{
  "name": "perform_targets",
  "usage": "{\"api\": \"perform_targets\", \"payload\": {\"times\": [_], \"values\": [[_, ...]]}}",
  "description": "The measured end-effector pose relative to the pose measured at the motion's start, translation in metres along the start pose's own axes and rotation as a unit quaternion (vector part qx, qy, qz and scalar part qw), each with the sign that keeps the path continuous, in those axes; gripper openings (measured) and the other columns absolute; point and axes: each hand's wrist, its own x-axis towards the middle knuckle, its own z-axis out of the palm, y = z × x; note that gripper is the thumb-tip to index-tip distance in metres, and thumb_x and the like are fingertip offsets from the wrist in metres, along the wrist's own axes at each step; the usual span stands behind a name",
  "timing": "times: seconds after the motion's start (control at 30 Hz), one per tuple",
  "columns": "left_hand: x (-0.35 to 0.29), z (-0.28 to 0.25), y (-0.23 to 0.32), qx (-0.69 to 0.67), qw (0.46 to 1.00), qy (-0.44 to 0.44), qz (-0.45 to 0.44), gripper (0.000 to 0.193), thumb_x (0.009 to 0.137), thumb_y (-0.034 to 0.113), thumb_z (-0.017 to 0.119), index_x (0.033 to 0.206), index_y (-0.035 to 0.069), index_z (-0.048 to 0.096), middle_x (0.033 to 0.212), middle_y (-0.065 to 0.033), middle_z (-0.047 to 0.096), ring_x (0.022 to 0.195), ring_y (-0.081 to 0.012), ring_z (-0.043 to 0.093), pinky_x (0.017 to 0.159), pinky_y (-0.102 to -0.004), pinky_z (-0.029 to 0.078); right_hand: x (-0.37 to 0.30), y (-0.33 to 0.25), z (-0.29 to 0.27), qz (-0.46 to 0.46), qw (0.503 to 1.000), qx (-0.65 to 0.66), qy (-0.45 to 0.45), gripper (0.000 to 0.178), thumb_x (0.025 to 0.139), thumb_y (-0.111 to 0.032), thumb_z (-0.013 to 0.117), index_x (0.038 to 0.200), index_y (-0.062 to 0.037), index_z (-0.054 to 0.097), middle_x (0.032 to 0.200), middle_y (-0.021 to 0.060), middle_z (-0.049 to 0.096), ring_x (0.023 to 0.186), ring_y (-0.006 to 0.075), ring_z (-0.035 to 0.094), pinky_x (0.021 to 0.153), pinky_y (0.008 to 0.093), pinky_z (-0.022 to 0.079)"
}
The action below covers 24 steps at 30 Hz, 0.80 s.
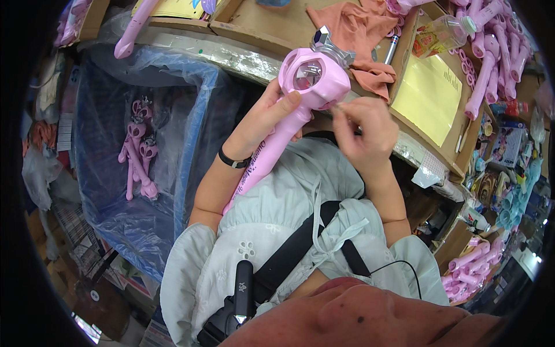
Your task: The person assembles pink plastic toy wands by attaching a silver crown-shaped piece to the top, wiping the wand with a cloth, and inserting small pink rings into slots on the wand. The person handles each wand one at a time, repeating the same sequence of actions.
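Cluttered bench behind; left hand [263,118] grasps pink wand [300,98], right hand [361,130] pinching its head.

This is a small toy workshop where many toys of one kind get put together. Lots of the same pink toy wands [491,63] lie in a heap at the far right corner of the counter [254,58]. More pink wands [137,151] sit in a big blue plastic-lined bin [191,133] by the counter's left edge. Cardboard trays [266,23], a cloth [358,34] and a yellow sheet [428,95] cover the counter.
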Motion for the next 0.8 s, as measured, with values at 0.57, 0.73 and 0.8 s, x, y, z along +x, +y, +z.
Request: {"api": "perform_targets", "payload": {"times": [0.57,0.73,0.8], "values": [[0.0002,-0.0029,-0.0013,-0.007,1.000,-0.002,-0.009,0.064,0.090,0.042,0.058,0.134,0.005,0.031,0.091,-0.0120,0.061,0.062,-0.0144,0.060,0.053,-0.0250,0.051,0.0003,-0.0026,0.0028,0.025,1.000,-0.006,0.014,0.016,0.068,-0.001,0.074,0.079,-0.0049,0.062,0.072,0.0078,0.061,0.056,0.0194,0.058,0.048,0.0295,0.047],[0.0003,-0.0043,-0.0017,-0.009,1.000,-0.008,-0.009,0.062,0.091,0.041,0.057,0.134,0.005,0.031,0.092,-0.0125,0.061,0.061,-0.0150,0.060,0.053,-0.0256,0.051,0.0003,-0.0012,0.0029,-0.010,1.000,-0.008,-0.012,0.017,0.068,-0.001,0.073,0.080,-0.0056,0.062,0.073,0.0067,0.061,0.057,0.0193,0.057,0.046,0.0286,0.046],[0.0003,-0.0051,-0.0019,-0.008,1.000,-0.014,-0.011,0.061,0.091,0.041,0.056,0.134,0.005,0.031,0.093,-0.0126,0.061,0.061,-0.0151,0.060,0.053,-0.0258,0.051,0.0002,-0.0006,0.0033,0.012,0.999,-0.031,0.024,0.018,0.068,-0.002,0.074,0.081,-0.0057,0.062,0.073,0.0065,0.061,0.058,0.0195,0.058,0.047,0.0291,0.046]]}}
